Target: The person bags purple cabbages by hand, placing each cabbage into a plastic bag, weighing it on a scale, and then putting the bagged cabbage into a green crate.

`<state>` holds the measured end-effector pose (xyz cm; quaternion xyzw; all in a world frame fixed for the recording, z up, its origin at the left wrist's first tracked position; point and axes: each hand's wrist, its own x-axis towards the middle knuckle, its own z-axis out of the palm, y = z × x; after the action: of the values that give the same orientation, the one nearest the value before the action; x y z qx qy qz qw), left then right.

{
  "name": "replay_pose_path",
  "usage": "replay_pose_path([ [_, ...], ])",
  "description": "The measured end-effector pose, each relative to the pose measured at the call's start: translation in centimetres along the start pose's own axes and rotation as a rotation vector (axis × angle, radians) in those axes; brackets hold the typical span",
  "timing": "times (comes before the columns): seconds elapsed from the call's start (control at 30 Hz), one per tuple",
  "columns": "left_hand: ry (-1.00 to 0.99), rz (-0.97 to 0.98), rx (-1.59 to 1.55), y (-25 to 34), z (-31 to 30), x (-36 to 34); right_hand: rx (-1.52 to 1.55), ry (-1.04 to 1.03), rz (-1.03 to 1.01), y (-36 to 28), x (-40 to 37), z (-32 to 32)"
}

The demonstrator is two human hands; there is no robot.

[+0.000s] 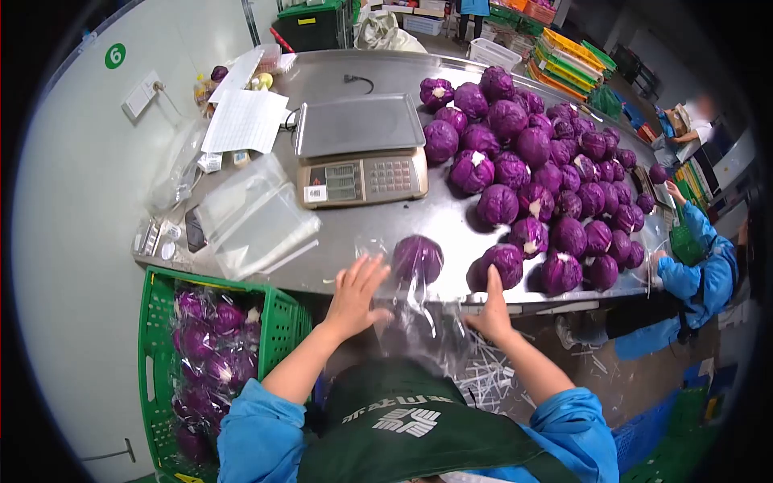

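Note:
A purple cabbage (418, 259) sits at the front edge of the steel table, partly inside a clear plastic bag (419, 326) that hangs over the edge. To its left is my left hand (359, 298), fingers spread, touching or very near the bag. My right hand (489, 310) is right of the bag, thumb up and apart from the fingers, close to the bag's side. Just beyond the right thumb rests another bare cabbage (502, 265). Behind the bagged cabbage stands a scale (362, 173) with a bare metal tray.
Many loose cabbages (533, 147) cover the table's right half. Flat plastic bags (262, 217) and papers (244, 121) lie at left. A green crate (286, 322) of bagged cabbages stands front left. A person in blue (708, 266) is at the right; others are farther back.

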<state>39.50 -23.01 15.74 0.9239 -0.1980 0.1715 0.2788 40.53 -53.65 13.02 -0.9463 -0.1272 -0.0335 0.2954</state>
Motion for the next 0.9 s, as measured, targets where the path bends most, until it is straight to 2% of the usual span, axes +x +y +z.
replay_pose_path([
  [0.07, -0.171, 0.092, 0.005, -0.6, 0.2, 0.0, 0.058, 0.024, -0.107, -1.1, 0.8, 1.0],
  [0.1, -0.189, 0.139, 0.053, -0.5, 0.7, 0.0, 0.083, -0.017, -0.278, -0.6, 1.3, 2.2],
  [0.13, -0.190, 0.173, -0.033, -0.4, 1.2, 0.4, 0.109, -0.061, -0.447, -0.3, 1.8, 3.4],
  [0.17, -0.252, 0.110, -0.151, -0.7, 1.6, 1.0, -0.007, -0.145, -0.651, -2.2, 3.3, 2.5],
  [0.2, -0.307, 0.050, -0.266, -1.3, 2.1, 1.7, 0.079, -0.115, -0.751, -0.6, 5.2, 4.4],
  [0.27, 0.035, -0.312, -0.429, -5.3, 3.1, 4.8, 0.494, -0.113, -0.054, 1.5, 9.5, 4.0],
  [0.33, 0.174, -0.559, -0.655, -7.4, 2.8, 9.0, 0.771, -0.042, 0.078, 1.5, 15.7, 0.6],
  [0.37, 0.174, -0.559, -0.653, -6.5, 2.2, 10.0, 0.773, -0.042, 0.076, 1.1, 16.0, -0.3],
  [0.43, 0.346, -0.512, -0.777, -5.4, 0.9, 12.4, 0.830, -0.069, -0.048, 0.0, 17.4, -1.4],
  [0.47, 0.351, -0.514, -0.773, -5.7, 0.7, 12.1, 0.917, -0.085, -0.086, 0.6, 17.0, -0.8],
  [0.53, 0.053, -0.659, -0.987, -5.9, 0.5, 8.7, 1.264, -0.280, 0.177, 2.1, 14.7, 0.8],
  [0.6, -0.036, -0.956, -1.032, -6.1, 3.2, 4.4, 1.281, -0.349, 0.519, 4.6, 12.0, 4.6],
  [0.67, -0.139, -1.278, -1.217, -6.3, 5.4, 1.0, 1.308, -0.331, 0.739, 4.5, 10.3, 6.9],
  [0.7, -0.135, -1.285, -1.215, -6.8, 6.3, 0.2, 1.342, -0.359, 0.735, 4.0, 9.6, 7.4],
  [0.77, 0.149, -1.248, -0.918, -6.0, 6.1, 0.3, 1.362, -0.395, 0.761, 2.8, 8.6, 7.2],
  [0.8, 0.142, -1.258, -0.914, -5.6, 6.0, 0.5, 1.365, -0.398, 0.773, 2.6, 8.5, 7.1],
  [0.87, 0.497, -0.281, 0.419, -0.9, 2.0, 8.0, 1.359, -0.415, 0.756, 2.4, 9.1, 6.9],
  [0.9, 0.310, -0.041, 0.272, 0.6, 2.6, 10.5, 1.400, -0.448, 0.770, 2.8, 9.0, 7.0],
])
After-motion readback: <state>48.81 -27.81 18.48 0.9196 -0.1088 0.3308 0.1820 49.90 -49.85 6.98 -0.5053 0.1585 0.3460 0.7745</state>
